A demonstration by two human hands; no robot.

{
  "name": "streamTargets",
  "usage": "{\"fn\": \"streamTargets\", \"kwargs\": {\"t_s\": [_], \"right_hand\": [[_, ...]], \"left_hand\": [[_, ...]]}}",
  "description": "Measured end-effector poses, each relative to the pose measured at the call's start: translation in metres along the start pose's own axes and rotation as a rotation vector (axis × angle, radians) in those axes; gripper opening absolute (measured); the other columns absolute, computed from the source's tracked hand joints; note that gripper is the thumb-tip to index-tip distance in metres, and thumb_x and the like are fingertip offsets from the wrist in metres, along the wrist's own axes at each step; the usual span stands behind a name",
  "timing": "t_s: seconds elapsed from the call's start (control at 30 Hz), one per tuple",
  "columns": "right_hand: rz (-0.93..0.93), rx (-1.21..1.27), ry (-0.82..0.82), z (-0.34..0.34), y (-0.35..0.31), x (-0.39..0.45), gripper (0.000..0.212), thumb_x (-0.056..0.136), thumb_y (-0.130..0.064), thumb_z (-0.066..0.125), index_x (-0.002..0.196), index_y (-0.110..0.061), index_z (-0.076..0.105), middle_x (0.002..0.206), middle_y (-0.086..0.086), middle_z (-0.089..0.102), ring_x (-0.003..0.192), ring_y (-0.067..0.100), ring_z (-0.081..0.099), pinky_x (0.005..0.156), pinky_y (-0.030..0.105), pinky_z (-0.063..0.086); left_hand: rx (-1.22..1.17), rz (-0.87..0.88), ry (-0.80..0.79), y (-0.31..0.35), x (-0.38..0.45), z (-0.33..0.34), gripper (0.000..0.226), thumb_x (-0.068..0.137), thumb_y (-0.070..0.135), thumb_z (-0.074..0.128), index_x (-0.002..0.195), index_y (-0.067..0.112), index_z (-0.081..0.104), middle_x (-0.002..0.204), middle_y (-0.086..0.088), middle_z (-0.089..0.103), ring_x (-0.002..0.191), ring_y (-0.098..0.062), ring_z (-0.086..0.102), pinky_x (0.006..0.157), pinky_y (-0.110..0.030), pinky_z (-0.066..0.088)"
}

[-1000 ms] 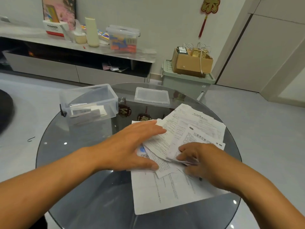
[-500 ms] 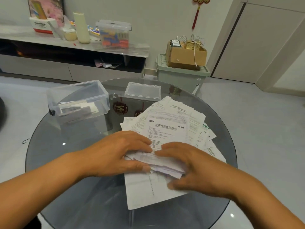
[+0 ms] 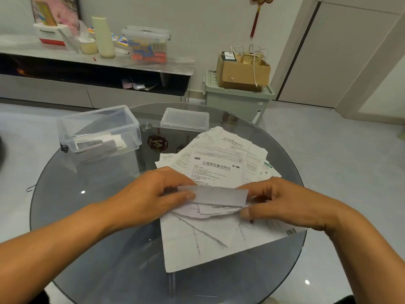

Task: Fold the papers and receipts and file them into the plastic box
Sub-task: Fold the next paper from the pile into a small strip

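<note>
I see a round table [image 3: 92,216] of dark smoked glass, its top reflecting a few ceiling lights, standing on a pale glossy tiled floor [image 3: 350,172]. Over the middle of it my left hand [image 3: 151,198] and right hand [image 3: 282,202] hold a small folded slip of paper [image 3: 213,195] between them, one at each end. The left thumb lies on the slip's front with the fingers curled behind it, pinching; the right thumb sits low at the other end with the fingers bent behind the paper, also pinching. The slip is lifted just above a loose heap of papers and receipts [image 3: 221,163] that fans out toward the far right of the table, with a larger creased sheet [image 3: 210,240] lying nearest me under the hands.

The clear plastic box [image 3: 99,130] stands open on the far left of the table, well apart from the heap, with a few folded papers [image 3: 98,144] already lying flat in its bottom. Its lid [image 3: 184,119] rests flat on the far side of the table, beside the box and just beyond the heap.

Beyond the table a long low grey cabinet [image 3: 65,93] runs along the white wall, carrying a cream bottle [image 3: 103,37] and a lidded tub [image 3: 146,43] of coloured items. To its right a cardboard carton [image 3: 242,72] sits on a pale green storage bin [image 3: 236,102], and a red ornament [image 3: 258,9] hangs on the wall above.
</note>
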State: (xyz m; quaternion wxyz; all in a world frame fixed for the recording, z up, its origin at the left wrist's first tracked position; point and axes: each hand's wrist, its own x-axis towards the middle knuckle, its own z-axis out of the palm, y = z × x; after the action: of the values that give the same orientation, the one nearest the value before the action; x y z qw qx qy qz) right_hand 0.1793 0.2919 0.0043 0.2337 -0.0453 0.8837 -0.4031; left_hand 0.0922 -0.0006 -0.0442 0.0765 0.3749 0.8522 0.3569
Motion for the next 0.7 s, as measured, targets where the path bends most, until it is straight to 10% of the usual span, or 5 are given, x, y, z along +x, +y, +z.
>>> {"fn": "streamTargets", "kwargs": {"t_s": [0.17,0.33,0.47,0.63,0.7], "right_hand": [[-0.061,0.141,-0.057,0.004,-0.004,-0.006,0.053,0.079,-0.060,0.074,0.128,-0.040,0.072,0.133,-0.020,0.068,0.126,0.009,0.063,0.112,0.038,0.045],[0.057,0.154,0.332,0.028,0.009,0.021,0.039,0.089,-0.051,0.074,0.089,-0.012,0.074,0.092,0.012,0.077,0.078,0.026,0.071,0.084,0.054,0.059],[0.091,0.233,0.582,0.044,0.005,0.039,0.039,0.097,-0.045,0.067,0.079,-0.010,0.066,0.063,0.002,0.063,0.053,0.015,0.054,0.051,0.031,0.049],[0.141,-0.101,0.736,0.058,0.002,0.051,0.020,0.095,-0.052,0.066,0.104,-0.035,0.058,0.082,-0.013,0.062,0.075,0.009,0.060,0.069,0.036,0.050],[0.145,-0.182,0.731,0.061,-0.002,0.050,0.031,0.097,-0.050,0.064,0.122,-0.041,0.048,0.107,-0.016,0.057,0.092,0.010,0.059,0.077,0.035,0.048]], "left_hand": [[0.047,0.038,0.138,0.009,-0.007,0.003,0.036,0.097,0.067,0.035,0.094,0.037,0.055,0.083,0.016,0.062,0.083,-0.008,0.058,0.065,-0.029,0.049],[-0.161,-0.174,0.144,0.013,-0.001,0.017,0.028,0.087,0.063,0.054,0.110,0.049,0.043,0.086,0.023,0.066,0.077,-0.001,0.064,0.061,-0.019,0.048],[-0.190,-0.250,0.196,0.012,0.008,0.016,0.092,0.086,0.038,0.077,0.144,0.062,0.010,0.098,0.015,0.064,0.077,-0.001,0.065,0.065,-0.025,0.058],[0.369,-0.056,0.211,0.001,0.007,0.018,0.083,0.083,0.064,0.069,0.153,0.047,0.028,0.163,0.015,0.015,0.145,-0.013,0.031,0.115,-0.043,0.037],[0.544,0.141,0.123,0.000,0.006,0.013,0.068,0.089,0.070,0.052,0.148,0.037,0.046,0.161,0.008,0.033,0.146,-0.017,0.034,0.117,-0.041,0.034]]}}
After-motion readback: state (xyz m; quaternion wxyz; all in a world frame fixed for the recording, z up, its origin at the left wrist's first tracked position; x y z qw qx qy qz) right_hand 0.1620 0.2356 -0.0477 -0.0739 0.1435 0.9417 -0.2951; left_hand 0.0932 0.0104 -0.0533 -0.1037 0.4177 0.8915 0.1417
